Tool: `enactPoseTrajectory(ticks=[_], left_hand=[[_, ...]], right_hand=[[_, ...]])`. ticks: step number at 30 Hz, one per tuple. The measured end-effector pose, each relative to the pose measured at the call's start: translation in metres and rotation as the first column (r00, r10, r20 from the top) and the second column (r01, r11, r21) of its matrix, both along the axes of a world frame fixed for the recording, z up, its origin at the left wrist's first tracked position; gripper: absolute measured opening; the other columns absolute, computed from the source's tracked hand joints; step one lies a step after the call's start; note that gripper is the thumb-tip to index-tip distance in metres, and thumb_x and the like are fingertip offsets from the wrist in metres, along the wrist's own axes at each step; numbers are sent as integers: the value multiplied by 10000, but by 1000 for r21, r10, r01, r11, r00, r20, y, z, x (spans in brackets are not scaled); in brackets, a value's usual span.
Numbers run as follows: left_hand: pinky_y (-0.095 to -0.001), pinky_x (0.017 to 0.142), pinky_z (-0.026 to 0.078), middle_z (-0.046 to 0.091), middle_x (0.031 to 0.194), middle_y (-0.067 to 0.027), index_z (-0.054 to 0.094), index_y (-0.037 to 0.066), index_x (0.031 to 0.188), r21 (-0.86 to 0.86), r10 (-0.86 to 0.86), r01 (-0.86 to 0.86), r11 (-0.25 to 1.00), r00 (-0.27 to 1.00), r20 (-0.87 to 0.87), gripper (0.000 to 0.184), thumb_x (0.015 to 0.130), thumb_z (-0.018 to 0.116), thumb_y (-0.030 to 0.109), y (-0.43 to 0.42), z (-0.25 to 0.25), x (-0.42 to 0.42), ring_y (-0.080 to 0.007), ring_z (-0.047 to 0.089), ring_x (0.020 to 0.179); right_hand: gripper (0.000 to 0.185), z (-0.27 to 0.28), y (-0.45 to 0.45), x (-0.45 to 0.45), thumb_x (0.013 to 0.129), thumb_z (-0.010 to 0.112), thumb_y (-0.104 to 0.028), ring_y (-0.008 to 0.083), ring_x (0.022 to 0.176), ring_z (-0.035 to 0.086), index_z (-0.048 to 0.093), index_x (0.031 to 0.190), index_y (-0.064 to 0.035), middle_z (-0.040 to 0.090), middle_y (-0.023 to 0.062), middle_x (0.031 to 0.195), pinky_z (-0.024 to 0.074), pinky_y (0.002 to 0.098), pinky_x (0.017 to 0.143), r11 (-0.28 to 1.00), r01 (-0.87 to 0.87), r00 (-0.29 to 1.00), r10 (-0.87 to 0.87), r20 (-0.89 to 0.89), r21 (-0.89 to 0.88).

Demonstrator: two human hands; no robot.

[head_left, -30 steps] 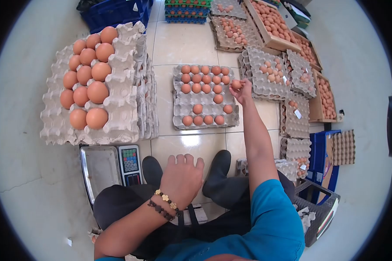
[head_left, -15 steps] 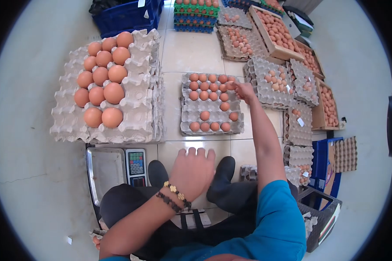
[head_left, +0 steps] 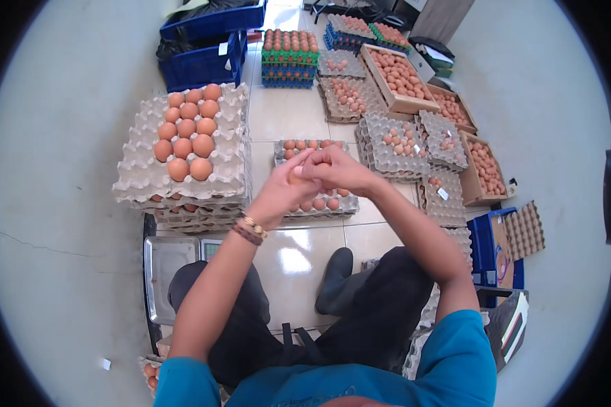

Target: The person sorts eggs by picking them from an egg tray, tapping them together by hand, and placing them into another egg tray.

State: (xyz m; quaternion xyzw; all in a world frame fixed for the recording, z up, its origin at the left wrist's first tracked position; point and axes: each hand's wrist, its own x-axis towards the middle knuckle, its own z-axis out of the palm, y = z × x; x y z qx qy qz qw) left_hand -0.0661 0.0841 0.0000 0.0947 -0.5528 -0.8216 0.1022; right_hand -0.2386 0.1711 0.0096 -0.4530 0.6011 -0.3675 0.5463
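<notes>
My left hand (head_left: 278,193) and my right hand (head_left: 339,171) meet above the middle carton tray (head_left: 352,203), fingers curled and touching. Brown egg shell (head_left: 296,178) shows in my left hand's fingers, and another bit of egg shows under my right hand's fingers. The hands hide most of the tray's middle; brown eggs (head_left: 319,203) show along its near and far edges. To the left, a tall stack of carton trays (head_left: 234,139) bears several larger-looking brown eggs (head_left: 202,144) on top.
A scale with a metal pan (head_left: 170,271) lies at the lower left. Blue crates (head_left: 204,68) and stacked green and blue egg trays (head_left: 288,61) are at the back. Along the right are wooden boxes of eggs (head_left: 400,74), carton trays (head_left: 390,159) and a blue crate (head_left: 482,244).
My left hand has risen from over my lap to the middle tray. My right hand has moved left from the tray's right edge to meet it. The view has shifted, showing more of the back.
</notes>
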Motion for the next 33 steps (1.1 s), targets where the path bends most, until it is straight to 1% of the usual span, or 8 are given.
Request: enactPoseTrajectory(ticks=[4, 9, 12, 16, 18, 21, 27, 33], left_hand=[[-353, 1004, 518, 437, 1468, -181, 299, -32, 1510, 360, -90, 127, 924, 989, -117, 641, 923, 535, 74, -12, 19, 21, -214, 555, 1254], [-405, 1032, 494, 432, 1445, -223, 319, -80, 1470, 476, -110, 174, 862, 981, -160, 626, 947, 515, 203, -12, 14, 32, -279, 542, 1261], [-423, 1033, 495, 448, 1409, -244, 358, -98, 1415, 615, -90, 172, 769, 983, -163, 597, 975, 499, 281, -8, 22, 36, -311, 540, 1257], [-438, 1018, 515, 472, 1360, -252, 429, -77, 1330, 676, -99, 210, 707, 975, -199, 543, 1007, 489, 356, -9, 20, 32, -332, 545, 1249], [-414, 1006, 528, 483, 1345, -249, 447, -66, 1305, 613, -90, 192, 766, 977, -193, 502, 1001, 530, 324, -10, 20, 30, -319, 551, 1247], [-392, 1022, 522, 515, 1345, -236, 436, -68, 1345, 489, -49, 103, 866, 991, -121, 522, 968, 606, 250, -7, 18, 31, -295, 573, 1236], [-317, 938, 571, 647, 1184, -144, 507, -45, 1321, 199, 3, 1, 980, 1000, -21, 521, 877, 733, 110, 0, -5, 31, -200, 663, 1084], [-306, 895, 582, 634, 1156, -79, 551, -7, 1295, 44, 298, -297, 954, 955, -3, 493, 879, 753, 164, -1, 28, 79, -148, 661, 1017]], right_hand=[[525, 7, 18, 18, 979, 414, -265, 166, 786, 648, 366, 1451, -37, 614, 153, 1166, 528, 249, 613, 989, 111, 959, -81, 270, -98], [529, 43, 47, 47, 966, 523, -164, 175, 963, 628, 336, 1444, -32, 577, 170, 1260, 544, 288, 789, 977, 109, 992, -117, -36, -185], [576, 27, 50, 51, 895, 690, -110, 170, 1003, 613, 419, 1397, -36, 571, 154, 1291, 519, 308, 907, 898, 166, 983, -186, -9, -409], [470, 25, 50, 50, 808, 794, -111, 188, 978, 628, 619, 1241, -54, 593, 121, 1177, 547, 284, 800, 792, 130, 928, -309, -209, -596], [440, 28, 46, 49, 780, 825, -126, 197, 1011, 618, 684, 1191, -53, 593, 112, 1177, 560, 288, 798, 736, 39, 831, -399, -387, -675], [468, 43, 52, 62, 740, 834, -110, 215, 1040, 609, 697, 1185, -62, 585, 134, 1181, 587, 306, 819, 838, 210, 839, -419, -346, -504], [536, 33, 47, 59, 667, 850, -99, 219, 1036, 619, 689, 1174, -40, 576, 131, 1168, 612, 366, 816, 825, 76, 830, -364, -423, -560], [796, 45, 49, 63, 718, 855, -232, 200, 1010, 623, 484, 1399, -53, 539, 142, 1202, 590, 314, 744, 763, 120, 823, -435, -366, -636]])
